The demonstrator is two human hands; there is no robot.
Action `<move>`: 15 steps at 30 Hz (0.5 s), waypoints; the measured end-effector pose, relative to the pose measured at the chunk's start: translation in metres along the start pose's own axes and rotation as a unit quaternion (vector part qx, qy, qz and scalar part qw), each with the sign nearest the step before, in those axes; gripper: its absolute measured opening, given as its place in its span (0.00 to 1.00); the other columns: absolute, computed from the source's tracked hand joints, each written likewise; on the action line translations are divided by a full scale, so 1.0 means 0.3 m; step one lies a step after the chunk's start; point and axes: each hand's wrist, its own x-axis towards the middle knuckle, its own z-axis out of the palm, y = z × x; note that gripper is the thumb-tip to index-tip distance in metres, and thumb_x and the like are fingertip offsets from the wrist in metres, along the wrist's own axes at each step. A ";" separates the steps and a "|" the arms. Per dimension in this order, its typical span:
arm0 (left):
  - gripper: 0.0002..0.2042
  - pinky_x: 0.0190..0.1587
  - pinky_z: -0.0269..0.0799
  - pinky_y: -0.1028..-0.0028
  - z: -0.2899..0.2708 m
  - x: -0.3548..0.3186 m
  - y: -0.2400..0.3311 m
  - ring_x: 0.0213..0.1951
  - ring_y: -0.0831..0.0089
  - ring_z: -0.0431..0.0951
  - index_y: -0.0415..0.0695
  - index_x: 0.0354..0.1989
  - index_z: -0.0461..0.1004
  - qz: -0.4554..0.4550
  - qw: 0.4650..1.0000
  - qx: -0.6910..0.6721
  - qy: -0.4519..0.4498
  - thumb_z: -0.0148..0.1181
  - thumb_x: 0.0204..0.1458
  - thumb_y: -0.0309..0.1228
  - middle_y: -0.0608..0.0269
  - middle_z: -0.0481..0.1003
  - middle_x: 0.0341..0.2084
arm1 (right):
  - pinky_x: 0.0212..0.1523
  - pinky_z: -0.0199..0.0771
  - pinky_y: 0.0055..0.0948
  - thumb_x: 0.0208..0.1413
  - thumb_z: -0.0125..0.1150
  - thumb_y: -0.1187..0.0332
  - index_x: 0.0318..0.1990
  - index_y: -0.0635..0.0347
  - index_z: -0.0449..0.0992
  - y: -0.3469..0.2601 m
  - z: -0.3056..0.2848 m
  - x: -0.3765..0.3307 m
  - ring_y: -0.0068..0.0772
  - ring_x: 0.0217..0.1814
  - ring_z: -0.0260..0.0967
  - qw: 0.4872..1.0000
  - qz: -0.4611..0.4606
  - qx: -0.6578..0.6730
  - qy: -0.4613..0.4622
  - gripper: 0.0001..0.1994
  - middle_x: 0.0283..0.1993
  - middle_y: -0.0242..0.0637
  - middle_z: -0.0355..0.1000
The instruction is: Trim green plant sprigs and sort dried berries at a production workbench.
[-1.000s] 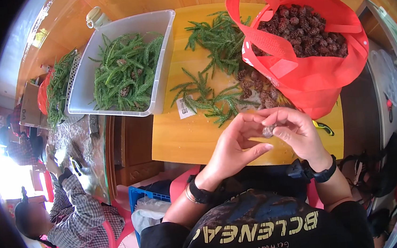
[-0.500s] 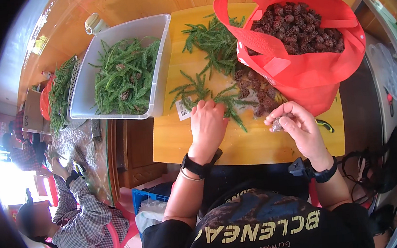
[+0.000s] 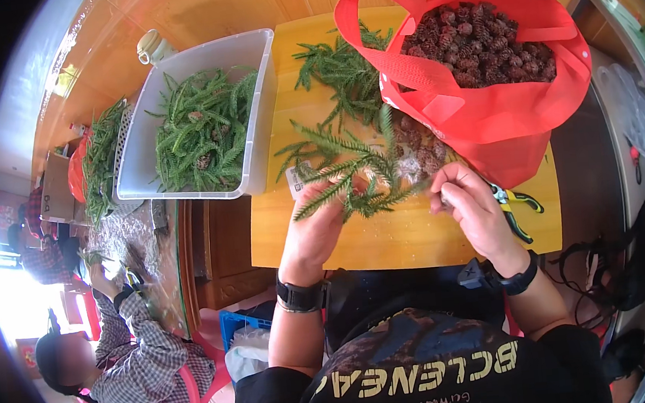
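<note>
both forearms come up from the lower edge, each with a dark wristband, and the left hand (image 3: 316, 229) has its fingers closed round the stems of a green fir sprig (image 3: 359, 179) that fans out to the right above the yellow table (image 3: 387, 238). the right hand (image 3: 470, 205) sits just beside the sprig's tips with its fingers curled narrow on something small i cannot make out, yellow-handled pliers (image 3: 517, 206) lying close by its far side. further off stand the red bag (image 3: 491, 71) full of pine cones and the clear tub (image 3: 200, 120) of green cuttings
</note>
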 end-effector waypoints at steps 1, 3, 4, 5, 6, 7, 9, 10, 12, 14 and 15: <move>0.12 0.53 0.64 0.66 0.006 -0.011 -0.007 0.45 0.69 0.72 0.37 0.45 0.70 -0.022 0.998 -0.059 0.013 0.53 0.54 0.27 0.60 0.73 0.40 | 0.41 0.62 0.22 0.61 0.44 0.68 0.39 0.61 0.64 0.000 0.011 0.003 0.20 0.36 0.60 1.000 0.008 -0.014 -0.003 0.07 0.37 0.32 0.64; 0.11 0.54 0.63 0.63 0.015 -0.021 -0.033 0.46 0.65 0.72 0.38 0.45 0.70 -0.013 0.994 -0.104 -0.022 0.52 0.56 0.29 0.59 0.72 0.41 | 0.41 0.62 0.21 0.60 0.46 0.67 0.37 0.60 0.63 -0.020 0.035 0.012 0.18 0.36 0.59 0.998 0.020 -0.058 -0.001 0.06 0.39 0.32 0.63; 0.12 0.55 0.63 0.64 0.025 -0.025 -0.039 0.48 0.65 0.71 0.38 0.48 0.67 -0.024 0.990 -0.131 -0.038 0.49 0.57 0.28 0.58 0.72 0.41 | 0.39 0.61 0.20 0.59 0.49 0.68 0.35 0.59 0.63 -0.022 0.043 0.018 0.16 0.35 0.58 0.999 0.009 -0.042 0.009 0.06 0.38 0.31 0.63; 0.13 0.55 0.62 0.66 0.034 -0.027 -0.046 0.50 0.65 0.70 0.37 0.51 0.64 -0.035 0.986 -0.157 -0.054 0.47 0.58 0.27 0.58 0.72 0.42 | 0.38 0.61 0.19 0.58 0.51 0.68 0.34 0.58 0.62 -0.023 0.048 0.023 0.14 0.35 0.58 1.000 -0.003 -0.026 0.018 0.06 0.37 0.30 0.62; 0.14 0.54 0.63 0.65 0.038 -0.027 -0.057 0.50 0.63 0.71 0.37 0.51 0.64 -0.037 0.984 -0.161 -0.060 0.47 0.58 0.29 0.58 0.72 0.42 | 0.38 0.61 0.19 0.58 0.51 0.68 0.34 0.58 0.62 -0.024 0.054 0.028 0.14 0.35 0.58 0.999 -0.002 -0.026 0.018 0.06 0.37 0.30 0.62; 0.14 0.54 0.63 0.65 0.041 -0.027 -0.066 0.50 0.63 0.71 0.37 0.51 0.64 -0.038 0.984 -0.162 -0.060 0.47 0.58 0.29 0.58 0.72 0.42 | 0.36 0.60 0.17 0.56 0.54 0.70 0.33 0.57 0.61 -0.025 0.058 0.033 0.13 0.34 0.57 0.999 0.005 -0.020 0.027 0.07 0.35 0.29 0.63; 0.14 0.54 0.63 0.64 0.048 -0.028 -0.079 0.49 0.63 0.72 0.37 0.49 0.66 -0.039 0.974 -0.198 -0.101 0.48 0.58 0.30 0.59 0.73 0.41 | 0.34 0.60 0.15 0.55 0.56 0.72 0.31 0.56 0.60 -0.022 0.052 0.040 0.12 0.32 0.57 0.999 0.011 -0.014 0.036 0.09 0.34 0.28 0.63; 0.14 0.54 0.63 0.64 0.056 -0.027 -0.080 0.49 0.63 0.72 0.37 0.49 0.66 -0.040 0.974 -0.199 -0.102 0.48 0.58 0.30 0.59 0.73 0.41 | 0.31 0.59 0.13 0.54 0.57 0.73 0.31 0.56 0.60 -0.015 0.040 0.042 0.11 0.30 0.57 0.999 0.026 -0.026 0.015 0.09 0.32 0.26 0.63; 0.14 0.54 0.64 0.64 0.069 -0.030 -0.077 0.47 0.64 0.72 0.38 0.49 0.67 -0.048 0.968 -0.219 -0.115 0.50 0.57 0.31 0.60 0.73 0.40 | 0.29 0.59 0.12 0.53 0.58 0.74 0.31 0.55 0.60 -0.003 0.034 0.044 0.11 0.29 0.58 0.998 0.042 -0.037 -0.008 0.10 0.31 0.25 0.64; 0.14 0.53 0.64 0.65 0.052 -0.024 -0.096 0.46 0.65 0.73 0.38 0.49 0.67 -0.047 0.966 -0.223 -0.123 0.49 0.58 0.32 0.60 0.73 0.40 | 0.26 0.59 0.12 0.53 0.58 0.74 0.31 0.54 0.60 0.003 0.039 0.044 0.10 0.28 0.59 0.999 0.040 0.000 0.005 0.10 0.30 0.24 0.64; 0.14 0.53 0.64 0.65 0.043 -0.022 -0.106 0.44 0.66 0.73 0.39 0.48 0.67 -0.048 0.964 -0.227 -0.132 0.49 0.58 0.32 0.61 0.73 0.40 | 0.26 0.59 0.12 0.53 0.58 0.74 0.31 0.54 0.60 0.002 0.045 0.042 0.10 0.28 0.59 0.999 0.041 0.000 0.004 0.10 0.30 0.24 0.64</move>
